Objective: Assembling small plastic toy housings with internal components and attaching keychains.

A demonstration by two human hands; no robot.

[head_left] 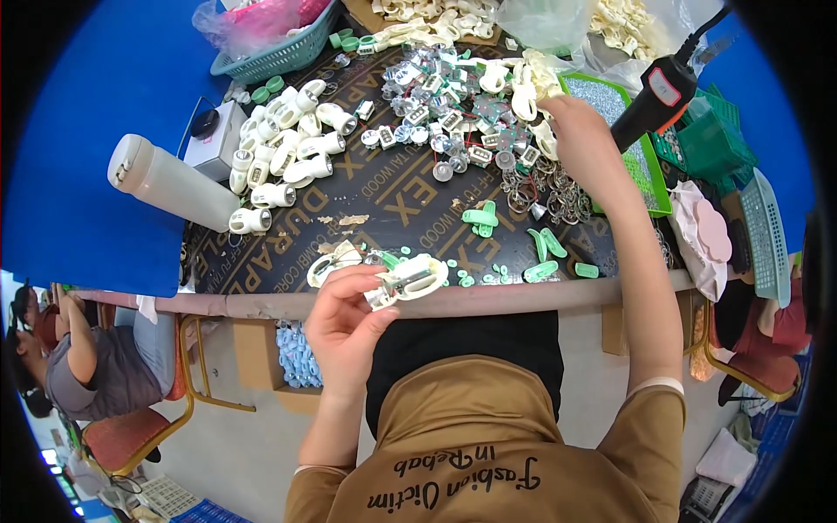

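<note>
My left hand is closed around a cream flashlight shell half above the table's near edge, its looped handle pointing right. Clear and metallic-looking parts sit inside that shell. Stretched far forward, my right hand has its fingers bent down among loose cream shell halves. Its fingertips are partly hidden, so I cannot make out what they grip. Left of that hand spreads a heap of clear lamp heads and small circuit parts. Below it lie many metal rings or springs.
Assembled cream flashlights are piled left, near a white bottle and white box. Green strips and bits lie nearby. A green-rimmed tray and black corded tool stand right. Other people sit beyond the table.
</note>
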